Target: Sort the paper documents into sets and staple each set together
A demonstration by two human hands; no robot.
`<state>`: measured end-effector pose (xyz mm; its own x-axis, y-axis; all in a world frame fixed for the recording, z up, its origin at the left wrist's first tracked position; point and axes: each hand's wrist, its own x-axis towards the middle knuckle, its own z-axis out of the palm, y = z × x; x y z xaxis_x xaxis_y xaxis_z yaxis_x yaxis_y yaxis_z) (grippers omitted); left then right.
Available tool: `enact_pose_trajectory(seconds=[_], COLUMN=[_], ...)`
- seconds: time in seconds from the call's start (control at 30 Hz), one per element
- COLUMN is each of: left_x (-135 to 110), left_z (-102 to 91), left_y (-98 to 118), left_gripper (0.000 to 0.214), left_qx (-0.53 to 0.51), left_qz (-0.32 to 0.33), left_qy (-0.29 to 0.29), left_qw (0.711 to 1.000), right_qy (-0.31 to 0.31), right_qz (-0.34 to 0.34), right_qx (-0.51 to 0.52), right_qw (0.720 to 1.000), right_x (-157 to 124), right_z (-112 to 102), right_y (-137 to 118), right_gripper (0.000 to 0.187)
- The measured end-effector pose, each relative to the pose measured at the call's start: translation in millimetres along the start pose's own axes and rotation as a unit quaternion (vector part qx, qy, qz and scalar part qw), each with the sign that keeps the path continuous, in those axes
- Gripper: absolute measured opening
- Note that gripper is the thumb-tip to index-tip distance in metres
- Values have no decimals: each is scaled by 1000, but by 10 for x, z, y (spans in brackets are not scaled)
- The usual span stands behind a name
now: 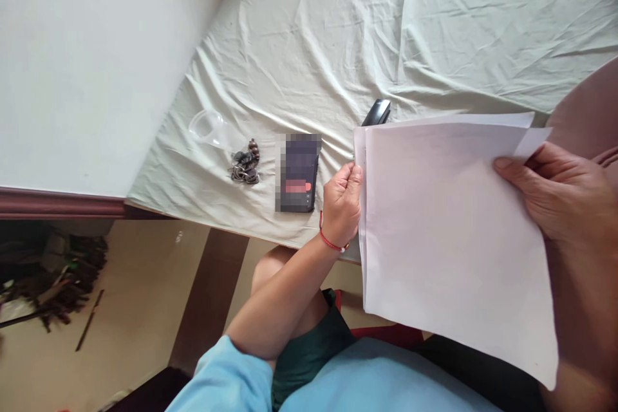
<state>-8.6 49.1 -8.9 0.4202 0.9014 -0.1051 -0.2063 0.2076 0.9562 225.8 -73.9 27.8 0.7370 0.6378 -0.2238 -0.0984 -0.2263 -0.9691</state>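
A few white paper sheets (454,225) are held up in front of me, their edges not quite lined up. My left hand (342,199), with a red string bracelet at the wrist, pinches their left edge between thumb and fingers. At the upper right corner my right hand (564,187) grips the sheets, thumb on top, the other fingers partly hidden. Just behind the paper's upper left corner a black stapler-like object (377,112) pokes out, the rest of it covered. Left of my left hand lies a phone (300,174), its screen partly blurred.
A pale wrinkled cloth (328,26) covers the table. Beside the phone are a bunch of keys with brown beads (247,162) and a clear plastic cup (212,129) on its side. A white wall (96,64) bounds the left. A pinkish rounded shape (586,109) stands at the right.
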Motion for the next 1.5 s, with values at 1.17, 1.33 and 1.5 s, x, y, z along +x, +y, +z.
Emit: enact_pose_trajectory(seconds=[1.17,1.33,1.5], left_x=[-2,4,2], left_z=[27,52,42], left_y=[-38,-24,-39], left_gripper=[36,36,36], left_qx=[96,82,91], left_qz=[9,-15,-5], left_qy=[-2,12,12], left_qw=[995,996,996], right_qy=[190,169,170], right_qz=[-353,-386,-372], right_qx=[-263,-283,-283], right_qw=[877,861,867], right_x=[-1,10,17], right_z=[-36,-59,-53], right_y=[107,121,125], right_gripper=[18,18,19])
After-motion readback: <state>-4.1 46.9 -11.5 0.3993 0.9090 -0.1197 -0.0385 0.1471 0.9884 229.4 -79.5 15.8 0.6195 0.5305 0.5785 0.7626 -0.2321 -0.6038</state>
